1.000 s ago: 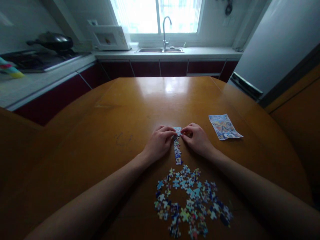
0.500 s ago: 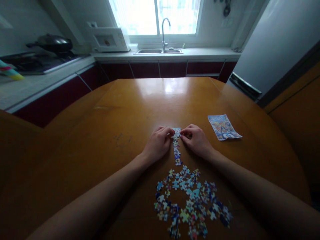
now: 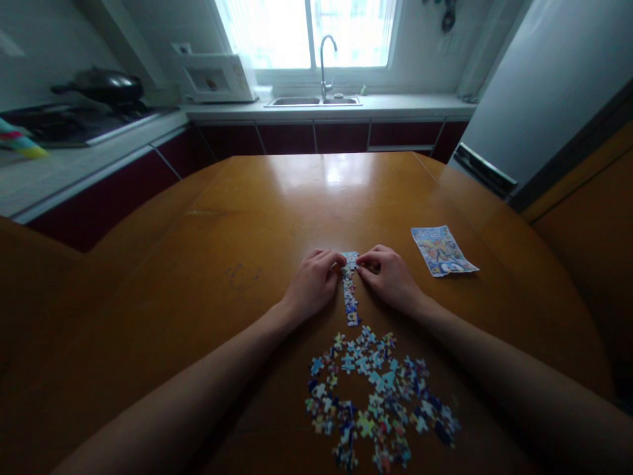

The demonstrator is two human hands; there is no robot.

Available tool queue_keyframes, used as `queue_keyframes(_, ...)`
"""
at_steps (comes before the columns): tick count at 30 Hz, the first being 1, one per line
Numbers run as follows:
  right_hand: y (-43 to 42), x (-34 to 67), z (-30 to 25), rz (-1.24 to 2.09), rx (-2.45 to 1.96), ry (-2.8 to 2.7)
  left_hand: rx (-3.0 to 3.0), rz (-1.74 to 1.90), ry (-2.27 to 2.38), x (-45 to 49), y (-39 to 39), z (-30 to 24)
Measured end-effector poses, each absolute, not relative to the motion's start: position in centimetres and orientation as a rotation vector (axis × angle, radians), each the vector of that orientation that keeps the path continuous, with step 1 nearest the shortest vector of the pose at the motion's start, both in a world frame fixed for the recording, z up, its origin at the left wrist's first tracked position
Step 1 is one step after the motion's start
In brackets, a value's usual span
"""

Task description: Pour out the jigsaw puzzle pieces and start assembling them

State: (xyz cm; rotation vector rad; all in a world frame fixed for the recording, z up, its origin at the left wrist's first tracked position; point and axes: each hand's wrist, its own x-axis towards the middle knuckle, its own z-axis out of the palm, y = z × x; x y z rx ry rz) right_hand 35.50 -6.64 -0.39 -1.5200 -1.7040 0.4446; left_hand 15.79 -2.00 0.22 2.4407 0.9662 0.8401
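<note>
A narrow strip of joined jigsaw puzzle pieces [image 3: 351, 298] lies on the wooden table, wider at its far end. My left hand [image 3: 315, 279] pinches the left edge of that far end, with thumb and fingers bent together. On the opposite edge, the fingertips of my right hand [image 3: 387, 276] are closed at the strip. Whether a separate piece sits under the fingertips is too small to tell. Closer to me, loose jigsaw pieces [image 3: 376, 381] lie scattered in a rough ring, mostly light blue, white and dark blue.
To the right of my hands lies a printed picture sheet [image 3: 442, 251], slightly creased. The round-edged wooden table [image 3: 198, 270] fills the foreground. Beyond it are a counter with a sink [image 3: 297, 101], a microwave [image 3: 212, 78], a wok [image 3: 109, 86] on the stove, and a fridge [image 3: 534, 86].
Both hands stay at the far end of the strip, with almost no movement. The view has shifted very slightly.
</note>
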Motion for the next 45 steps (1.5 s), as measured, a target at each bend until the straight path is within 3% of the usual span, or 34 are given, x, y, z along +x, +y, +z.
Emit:
queue_keyframes(18, -7.1, 36.5, 1.5, 0.523, -1.467, -1.602, 2.448, 0.855, 0.987, 15.9, -1.7, 0.0)
queue_keyframes(27, -12.5, 35.8, 8.4, 0.835, -1.109, -2.283, 2.44, 0.874, 0.979, 15.9, -1.7, -0.1)
queue_keyframes(45, -14.8, 33.2, 7.3, 0.857, -0.987, -2.695, 2.439, 0.862, 0.987, 16.0, -1.7, 0.0)
